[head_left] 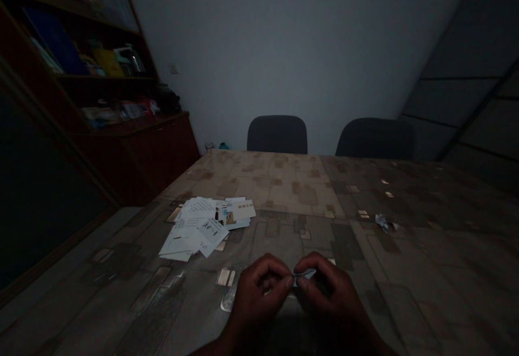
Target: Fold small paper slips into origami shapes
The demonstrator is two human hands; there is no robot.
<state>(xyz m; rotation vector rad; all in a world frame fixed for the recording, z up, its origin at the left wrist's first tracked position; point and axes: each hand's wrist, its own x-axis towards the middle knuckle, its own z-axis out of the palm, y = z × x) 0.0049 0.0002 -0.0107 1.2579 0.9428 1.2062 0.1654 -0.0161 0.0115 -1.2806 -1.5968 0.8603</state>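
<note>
The left hand (259, 287) and right hand (330, 288) both pinch a small, pale, paper-like piece (307, 274) over the brown patterned tabletop (284, 207), near scattered white printed cards (190, 232).

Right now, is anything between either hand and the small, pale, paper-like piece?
Nothing visible: the left hand and right hand both pinch the small, pale, paper-like piece directly. The pile of white printed cards lies apart, farther forward on the left.

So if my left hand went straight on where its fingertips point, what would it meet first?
Likely your right hand, just across the small pale scrap that your left hand pinches; whether the hands touch is too dark to tell.
</note>
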